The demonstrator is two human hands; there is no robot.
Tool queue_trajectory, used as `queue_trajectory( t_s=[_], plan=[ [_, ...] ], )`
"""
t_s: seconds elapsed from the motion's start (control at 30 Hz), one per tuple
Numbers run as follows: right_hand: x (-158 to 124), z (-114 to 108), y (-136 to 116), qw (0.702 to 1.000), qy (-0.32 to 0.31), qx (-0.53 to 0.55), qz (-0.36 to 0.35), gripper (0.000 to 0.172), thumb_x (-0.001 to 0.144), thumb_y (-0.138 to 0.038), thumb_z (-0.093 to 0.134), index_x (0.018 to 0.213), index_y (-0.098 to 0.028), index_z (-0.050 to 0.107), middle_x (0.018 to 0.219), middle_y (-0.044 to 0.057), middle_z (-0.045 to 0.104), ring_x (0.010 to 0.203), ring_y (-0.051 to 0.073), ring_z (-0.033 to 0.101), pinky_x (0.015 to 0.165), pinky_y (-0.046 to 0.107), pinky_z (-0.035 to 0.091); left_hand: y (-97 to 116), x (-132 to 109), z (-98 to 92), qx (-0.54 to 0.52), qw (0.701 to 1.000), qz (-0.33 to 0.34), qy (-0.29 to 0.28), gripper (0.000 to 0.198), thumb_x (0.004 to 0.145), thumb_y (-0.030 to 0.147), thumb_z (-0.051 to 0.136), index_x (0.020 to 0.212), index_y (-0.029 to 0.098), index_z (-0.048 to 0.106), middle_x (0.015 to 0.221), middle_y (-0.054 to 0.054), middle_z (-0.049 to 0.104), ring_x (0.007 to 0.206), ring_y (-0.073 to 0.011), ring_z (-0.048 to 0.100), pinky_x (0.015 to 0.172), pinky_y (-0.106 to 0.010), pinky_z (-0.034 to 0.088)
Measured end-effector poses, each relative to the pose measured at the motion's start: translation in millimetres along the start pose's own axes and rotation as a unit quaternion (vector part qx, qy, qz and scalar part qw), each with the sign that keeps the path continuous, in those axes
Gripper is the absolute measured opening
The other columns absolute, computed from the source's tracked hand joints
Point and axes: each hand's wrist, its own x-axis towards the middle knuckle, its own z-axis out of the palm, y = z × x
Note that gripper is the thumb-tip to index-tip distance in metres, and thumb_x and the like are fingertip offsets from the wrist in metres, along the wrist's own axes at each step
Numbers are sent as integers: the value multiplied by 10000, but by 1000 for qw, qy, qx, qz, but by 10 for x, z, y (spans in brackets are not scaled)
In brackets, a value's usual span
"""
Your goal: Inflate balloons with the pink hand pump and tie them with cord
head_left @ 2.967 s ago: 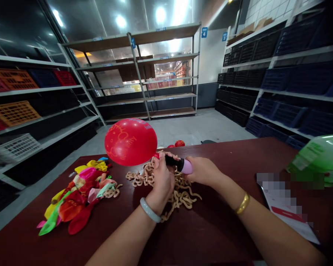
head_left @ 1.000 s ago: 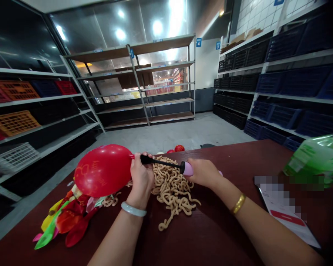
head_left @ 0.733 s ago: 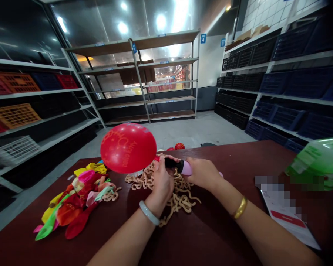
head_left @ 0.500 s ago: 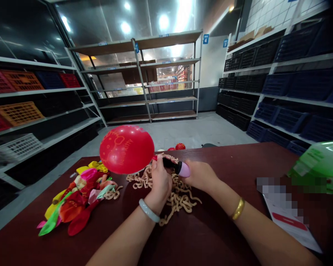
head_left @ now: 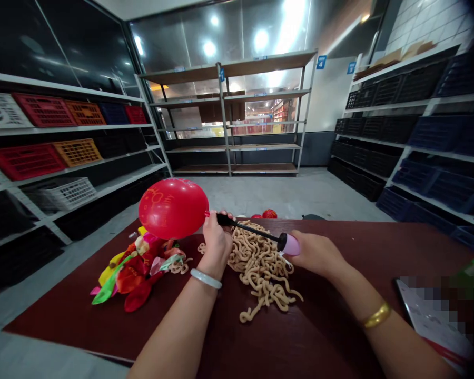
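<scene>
One inflated red balloon [head_left: 173, 208] is shown above the far left part of a dark red table [head_left: 300, 337]. Pale printed figures and lettering are carried on its skin, but the writing cannot be read. The balloon is round, taut and glossy. Its neck is fitted over the black tip of one hand pump [head_left: 289, 244], whose thin black rod is drawn out of a pink barrel.

The neck and the pump tip are pinched together by the left hand [head_left: 217, 243], its fingers curled tight around them. The pink barrel is enclosed by the right hand [head_left: 318, 253] in a closed grasp. One pale bangle [head_left: 206, 278] is worn on the left wrist and one gold bangle [head_left: 375, 316] on the right.

One heap of tan curly cords [head_left: 260, 263] lies beneath the pump. One pile of flat uninflated balloons [head_left: 136, 263], in red, yellow, green and pink, lies just left of it. Two blue signs [head_left: 321, 62] are fixed to the back wall, and their characters are too blurred to read.
</scene>
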Motion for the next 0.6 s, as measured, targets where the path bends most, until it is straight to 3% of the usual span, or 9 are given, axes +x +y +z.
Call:
queue_trajectory(
  t_s=[0.13,0.37,0.5,0.6],
  plan=[
    [-11,43,-23,1000,8,-18,-4,294,740,-490,603,880,-232,586,817,41,692,722,228,646,557,290,277,-193,-166,36,5,999,-31,-5,245,774,285,671,806,202,442,672,26,563,603,-130,583,656,-297,479],
    [-22,116,-156,1000,9,-12,6,269,752,-461,596,896,-235,577,813,42,695,730,233,657,568,294,310,-532,-664,155,29,990,-112,-78,205,838,344,616,790,170,519,706,-8,589,643,-136,601,726,-316,492],
    [-34,138,-210,1000,8,5,3,296,755,-460,603,943,-232,582,811,41,692,729,236,657,576,291,342,-602,-776,157,40,989,-102,-100,203,860,358,594,802,173,536,735,-15,595,694,-137,610,751,-306,491],
    [-50,145,-241,999,34,27,-31,425,765,-441,621,1129,-231,558,998,67,691,857,248,660,657,307,407,-571,-756,163,47,989,-96,-102,197,864,354,586,799,175,534,732,-16,598,688,-142,608,752,-316,494]
  ],
)
